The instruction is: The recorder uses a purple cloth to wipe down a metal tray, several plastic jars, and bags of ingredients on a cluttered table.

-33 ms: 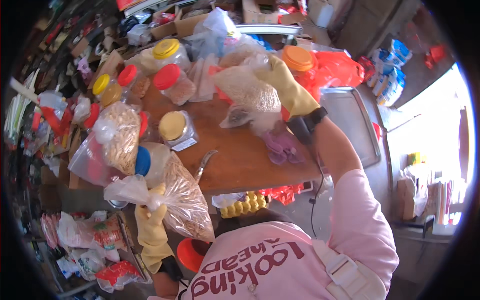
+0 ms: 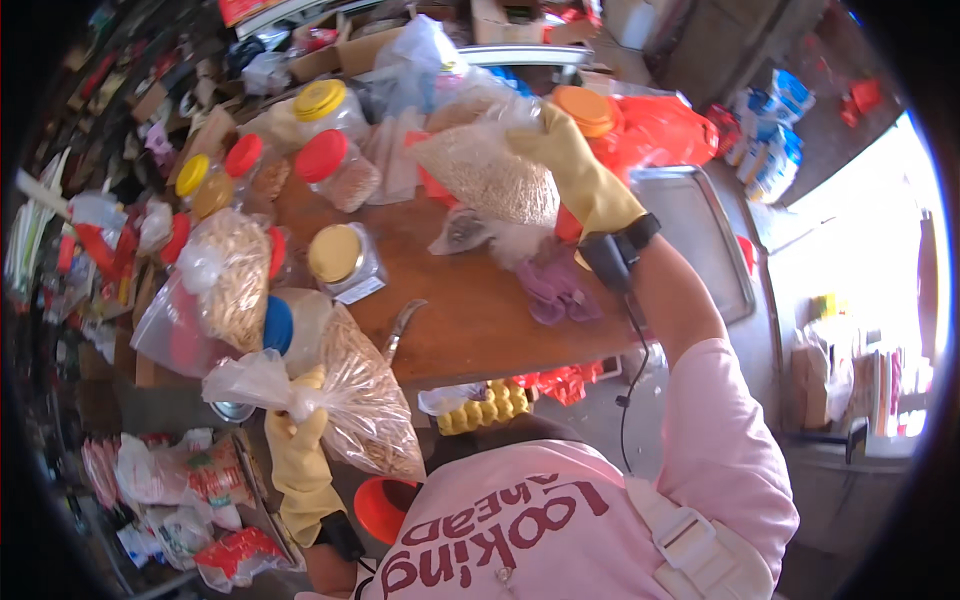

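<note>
My left hand [image 2: 300,455], in a yellow rubber glove, is closed round the twisted neck of a clear plastic bag of pale brown dried strips [image 2: 372,405]. The bag hangs by the table's near left edge, beside a jar with a blue lid [image 2: 279,324]. Out over the far right of the table, my right hand [image 2: 575,170], gloved alike, grips the upper end of a clear bag of pale grain [image 2: 490,178]; its fingertips are partly hidden. Purple gloves [image 2: 558,288] lie below that bag. A curved knife [image 2: 404,328] rests on the wooden table [image 2: 470,335].
Jars with red lids [image 2: 322,156] and yellow lids [image 2: 320,100] crowd the far left. A cream-lidded jar [image 2: 336,254] stands mid-table. An orange-lidded jar [image 2: 583,110], red plastic bags [image 2: 660,130] and a metal tray [image 2: 690,240] are at right. Another knotted bag of strips [image 2: 238,290] sits at left.
The table and its jars appear slightly farther left in the picture. Both hands keep nearly the same place and the same hold.
</note>
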`<state>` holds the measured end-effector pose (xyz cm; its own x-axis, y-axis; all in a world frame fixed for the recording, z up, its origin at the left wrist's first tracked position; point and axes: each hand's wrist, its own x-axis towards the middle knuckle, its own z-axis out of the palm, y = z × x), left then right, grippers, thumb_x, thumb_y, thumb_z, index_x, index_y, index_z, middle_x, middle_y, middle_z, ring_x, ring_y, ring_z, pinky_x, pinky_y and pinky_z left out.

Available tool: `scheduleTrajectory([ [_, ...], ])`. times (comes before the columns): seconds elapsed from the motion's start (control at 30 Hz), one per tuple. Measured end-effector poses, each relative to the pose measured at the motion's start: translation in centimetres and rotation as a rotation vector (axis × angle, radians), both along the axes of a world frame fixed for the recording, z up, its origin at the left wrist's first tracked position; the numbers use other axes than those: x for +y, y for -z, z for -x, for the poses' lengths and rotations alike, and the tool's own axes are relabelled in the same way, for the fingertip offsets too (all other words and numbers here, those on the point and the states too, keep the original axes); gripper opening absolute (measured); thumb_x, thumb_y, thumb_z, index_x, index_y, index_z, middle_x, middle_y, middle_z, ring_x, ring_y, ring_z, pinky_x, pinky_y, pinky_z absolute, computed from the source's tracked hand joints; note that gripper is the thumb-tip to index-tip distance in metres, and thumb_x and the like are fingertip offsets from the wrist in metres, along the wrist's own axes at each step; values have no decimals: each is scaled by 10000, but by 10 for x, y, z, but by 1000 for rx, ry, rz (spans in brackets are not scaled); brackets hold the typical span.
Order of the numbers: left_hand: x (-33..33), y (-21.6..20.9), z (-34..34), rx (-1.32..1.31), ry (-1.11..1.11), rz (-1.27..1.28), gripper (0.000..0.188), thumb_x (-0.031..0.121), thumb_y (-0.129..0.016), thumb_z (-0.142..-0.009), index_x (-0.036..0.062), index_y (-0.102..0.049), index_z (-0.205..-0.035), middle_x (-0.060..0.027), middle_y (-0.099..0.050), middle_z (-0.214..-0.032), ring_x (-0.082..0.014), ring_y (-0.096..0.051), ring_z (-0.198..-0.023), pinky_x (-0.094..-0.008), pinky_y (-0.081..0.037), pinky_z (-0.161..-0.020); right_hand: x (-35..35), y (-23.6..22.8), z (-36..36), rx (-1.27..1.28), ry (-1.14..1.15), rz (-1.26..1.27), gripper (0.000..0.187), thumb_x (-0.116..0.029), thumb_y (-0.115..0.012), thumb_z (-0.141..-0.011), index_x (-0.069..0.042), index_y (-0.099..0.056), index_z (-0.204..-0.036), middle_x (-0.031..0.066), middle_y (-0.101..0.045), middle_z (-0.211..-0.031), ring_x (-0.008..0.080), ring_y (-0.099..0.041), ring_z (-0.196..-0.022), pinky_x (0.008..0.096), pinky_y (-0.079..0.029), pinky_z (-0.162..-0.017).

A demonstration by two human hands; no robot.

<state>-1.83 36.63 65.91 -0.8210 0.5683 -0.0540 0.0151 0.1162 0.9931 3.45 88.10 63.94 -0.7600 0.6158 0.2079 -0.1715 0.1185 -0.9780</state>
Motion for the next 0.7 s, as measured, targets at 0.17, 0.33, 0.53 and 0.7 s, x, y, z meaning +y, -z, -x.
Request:
scheduleTrajectory([
  [0.17,14,8,7,56,60,-35,540,257,-730,-878,-50,-632,-1311,-166,-654,-1336,-249,-583,-1249,-385,-393,-1138,-14,-117,-137,-133,215,-54,358,-29,-733,-902,62,-629,-1232,75,-744,-1046,138,-716,-899,265,-570,-778],
  [0.33,34,12,12,57,72,-52,589,302,-743,-903,-55,-609,-1351,-136,-637,-1336,-230,-576,-1230,-391,-387,-1128,-12,-132,-220,-140,432,-177,331,-134,-715,-928,11,-685,-1224,27,-716,-1035,95,-657,-854,233,-515,-726],
  [0.53,60,6,5,106,121,-47,593,302,-713,-898,-70,-624,-1350,-154,-646,-1342,-249,-581,-1257,-402,-382,-1143,76,-56,-315,-489,672,-246,296,-142,-766,-902,1,-702,-1153,18,-683,-971,122,-626,-863,284,-501,-771],
  [0.7,70,-1,1,38,127,-17,561,214,-747,-861,-66,-658,-1340,-151,-671,-1351,-225,-606,-1244,-371,-409,-1124,85,-8,-339,-479,707,-276,299,-164,-789,-894,3,-705,-1128,37,-702,-963,137,-628,-846,302,-508,-760],
])
